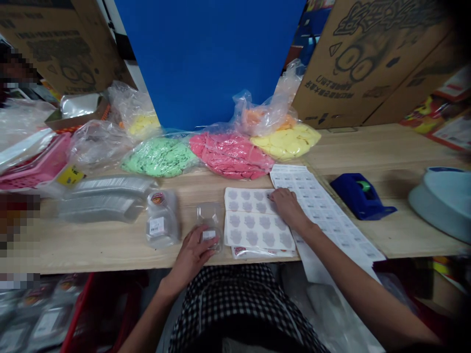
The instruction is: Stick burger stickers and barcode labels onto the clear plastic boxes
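Observation:
A small clear plastic clamshell box (pixel 208 214) with a white label lies near the table's front edge. My left hand (pixel 195 249) is closed over its near part, fingers beside the label. To the right is a sheet of round stickers (pixel 253 223), their grey backs showing in rows. At its upper right corner is my right hand (pixel 289 206), fingers pinched together on the sheet; whether a single sticker is between them is too blurred to tell. A printed label sheet (pixel 331 220) runs under my right forearm. Left of my left hand stand stacked clear boxes (pixel 162 220) with a round sticker and a white label.
Bags of green (pixel 162 156), pink (pixel 231 154) and yellow pieces (pixel 289 141) line the back. A row of nested clear boxes (pixel 103 198) lies left. A blue tape dispenser (pixel 362 196) and a pale round object (pixel 443 201) stand right. Below left is a red crate (pixel 79 314).

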`<state>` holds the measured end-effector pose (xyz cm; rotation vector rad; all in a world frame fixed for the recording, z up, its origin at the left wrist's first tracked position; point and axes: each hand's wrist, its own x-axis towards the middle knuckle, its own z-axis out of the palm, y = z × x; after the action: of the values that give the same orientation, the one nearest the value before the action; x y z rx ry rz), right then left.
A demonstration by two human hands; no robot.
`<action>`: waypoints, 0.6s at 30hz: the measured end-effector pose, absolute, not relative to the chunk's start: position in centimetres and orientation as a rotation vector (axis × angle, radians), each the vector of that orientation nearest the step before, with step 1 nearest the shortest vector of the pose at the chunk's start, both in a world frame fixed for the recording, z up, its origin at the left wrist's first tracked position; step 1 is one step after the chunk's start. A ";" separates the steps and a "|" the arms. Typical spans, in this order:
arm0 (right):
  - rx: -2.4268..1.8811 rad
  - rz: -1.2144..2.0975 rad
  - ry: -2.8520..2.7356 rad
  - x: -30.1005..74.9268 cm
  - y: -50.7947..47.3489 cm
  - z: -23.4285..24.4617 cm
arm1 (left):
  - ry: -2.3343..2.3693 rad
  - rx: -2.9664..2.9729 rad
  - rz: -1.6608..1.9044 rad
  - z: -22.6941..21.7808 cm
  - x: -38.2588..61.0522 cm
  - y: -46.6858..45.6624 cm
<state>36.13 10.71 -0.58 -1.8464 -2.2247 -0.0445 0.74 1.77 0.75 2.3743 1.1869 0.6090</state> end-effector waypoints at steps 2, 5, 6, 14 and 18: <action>-1.799 -0.043 -2.203 36.1 9.6 -0.4 | 1.190 2.375 0.615 0.6 0.7 1.8; -1.756 0.068 -1.887 35.7 8.5 0.7 | 1.193 2.367 0.636 0.2 0.6 1.7; -1.726 0.120 -1.732 35.3 8.4 1.2 | 1.192 2.365 0.647 0.1 0.6 1.7; -1.418 1.038 -1.273 26.9 10.3 4.4 | 1.213 2.325 0.650 0.6 0.6 1.3; -1.300 1.284 -1.352 21.6 11.8 3.8 | 1.213 2.303 0.634 1.0 0.6 1.3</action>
<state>21.62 11.83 3.83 -1.2996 -1.3518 1.2837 0.64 1.32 0.97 2.3035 1.2131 0.6343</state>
